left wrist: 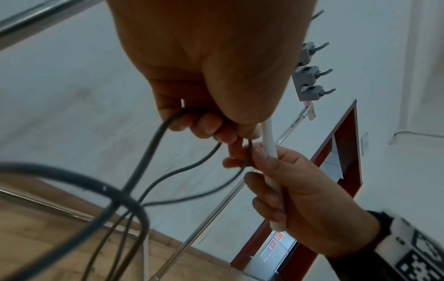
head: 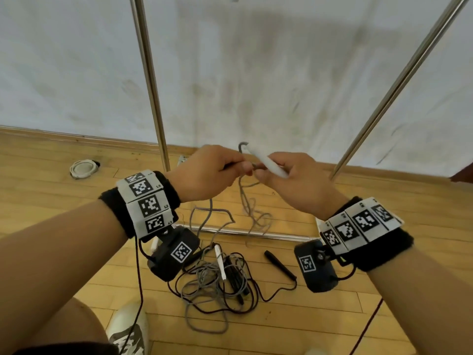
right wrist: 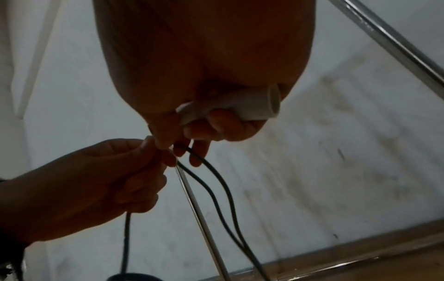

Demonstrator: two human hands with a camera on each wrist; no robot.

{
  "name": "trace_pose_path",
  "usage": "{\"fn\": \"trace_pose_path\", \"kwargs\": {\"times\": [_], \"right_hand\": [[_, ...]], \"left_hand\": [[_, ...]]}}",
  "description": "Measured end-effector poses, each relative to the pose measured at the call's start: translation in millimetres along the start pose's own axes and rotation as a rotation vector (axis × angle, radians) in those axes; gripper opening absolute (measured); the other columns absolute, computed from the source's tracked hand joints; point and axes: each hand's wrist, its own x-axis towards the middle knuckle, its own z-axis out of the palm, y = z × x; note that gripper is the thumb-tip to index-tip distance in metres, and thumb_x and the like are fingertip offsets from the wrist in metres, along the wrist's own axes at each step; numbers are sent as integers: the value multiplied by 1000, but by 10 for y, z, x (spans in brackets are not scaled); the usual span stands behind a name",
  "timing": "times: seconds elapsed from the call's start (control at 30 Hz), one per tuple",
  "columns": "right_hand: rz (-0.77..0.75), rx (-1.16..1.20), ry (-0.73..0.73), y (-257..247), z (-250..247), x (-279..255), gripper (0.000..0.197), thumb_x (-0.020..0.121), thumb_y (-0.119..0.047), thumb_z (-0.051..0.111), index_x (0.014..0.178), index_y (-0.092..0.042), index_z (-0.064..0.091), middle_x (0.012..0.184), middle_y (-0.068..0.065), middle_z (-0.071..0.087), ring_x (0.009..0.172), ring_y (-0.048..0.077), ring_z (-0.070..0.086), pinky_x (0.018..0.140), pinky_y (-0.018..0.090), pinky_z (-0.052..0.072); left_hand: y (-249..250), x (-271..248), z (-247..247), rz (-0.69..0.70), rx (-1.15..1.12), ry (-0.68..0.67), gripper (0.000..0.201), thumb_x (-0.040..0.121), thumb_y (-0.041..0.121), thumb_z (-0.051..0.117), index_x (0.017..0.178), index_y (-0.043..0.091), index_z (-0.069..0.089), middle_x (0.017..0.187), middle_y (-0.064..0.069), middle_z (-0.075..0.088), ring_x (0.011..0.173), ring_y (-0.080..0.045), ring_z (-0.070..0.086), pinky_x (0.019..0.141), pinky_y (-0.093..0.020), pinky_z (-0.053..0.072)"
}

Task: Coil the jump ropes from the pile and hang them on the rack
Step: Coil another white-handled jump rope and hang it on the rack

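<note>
Left hand (head: 204, 172) hides its grip — grey cord (head: 245, 201) blurred.

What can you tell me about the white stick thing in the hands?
It is a white handle of a jump rope, smooth like plastic, slim and round with a hollow end. The right hand grips it, tilted, above the floor. A grey cord leaves its far end, passes through the left hand, and hangs down in loops.
</note>
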Motion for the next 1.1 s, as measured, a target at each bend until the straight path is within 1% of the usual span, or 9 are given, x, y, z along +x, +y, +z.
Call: {"fn": "trace_pose_path", "kwargs": {"times": [0.1, 0.3, 0.4, 0.5, 0.6, 0.67, 0.73, 0.9, 1.1], "right_hand": [[4, -58, 19, 39, -19, 54, 18, 93, -32, 65, 79, -20, 67, 64, -3, 61, 50, 2, 48, 49, 13, 35], [-9, -70, 244, 103, -204, 189, 29, 96, -36, 60, 80, -12, 62, 62, -3, 53, 51, 6, 43, 47, 15, 34], [-32, -11, 428, 153, -400, 270, 31, 95, -36, 61, 86, -7, 66, 73, 12, 63, 56, 12, 47, 53, 28, 41], [-48, -40, 491, 243, -562, 307, 29, 93, -36, 62, 80, -10, 66, 64, 4, 59, 51, 6, 43, 48, 20, 36], [40, -77, 450, 380, -616, 312, 6, 88, -25, 67, 83, -22, 69, 77, -5, 62, 66, 6, 53, 61, 29, 47], [84, -93, 368, 413, -569, 276, 18, 84, -16, 71, 94, -32, 70, 102, -5, 65, 89, 12, 60, 76, 31, 52], [64, -50, 252, 403, -450, 229, 23, 84, -18, 73, 97, -37, 69, 110, -6, 65, 90, 8, 62, 73, 22, 52], [23, 17, -1, 210, -53, 109, 12, 88, -36, 70, 91, -47, 65, 84, -10, 69, 68, -1, 63, 56, 9, 44], [-4, 45, 7, 145, 58, 100, 13, 94, -30, 63, 82, -25, 66, 68, -12, 67, 54, 0, 53, 51, 11, 40]], "left_hand": [[-74, 20, -13, -36, -7, -28, 24, 99, 37, 54, 77, 28, 61, 69, -4, 63, 59, -19, 57, 54, -23, 45], [-341, -9, 30, -174, 31, -282, 10, 98, 19, 55, 89, 23, 58, 83, 3, 65, 78, -12, 62, 73, -27, 51], [-511, -42, 34, -246, 164, -375, 10, 99, 26, 54, 92, 28, 61, 87, 8, 68, 82, -7, 63, 70, -24, 47], [-626, -42, -8, -304, 183, -363, 15, 100, 28, 53, 88, 31, 61, 86, 11, 69, 78, -1, 60, 65, -20, 40], [-657, -25, -32, -362, 182, -341, 20, 103, 31, 46, 94, 28, 64, 82, 8, 71, 75, 0, 61, 64, -18, 39], [-608, -5, -22, -355, 172, -288, 26, 104, 33, 41, 103, 26, 66, 74, 7, 66, 67, 0, 61, 59, -16, 41], [-488, 33, 7, -289, 125, -219, 28, 105, 33, 42, 108, 25, 68, 64, 9, 56, 58, 4, 58, 54, -11, 42], [-143, 113, 56, -98, -14, -67, 22, 96, 35, 60, 82, 26, 74, 56, 15, 60, 47, 1, 50, 49, -9, 37], [-113, 56, -26, -54, -70, 5, 18, 93, 39, 64, 77, 29, 67, 68, 9, 67, 57, -10, 58, 54, -18, 45]]}}
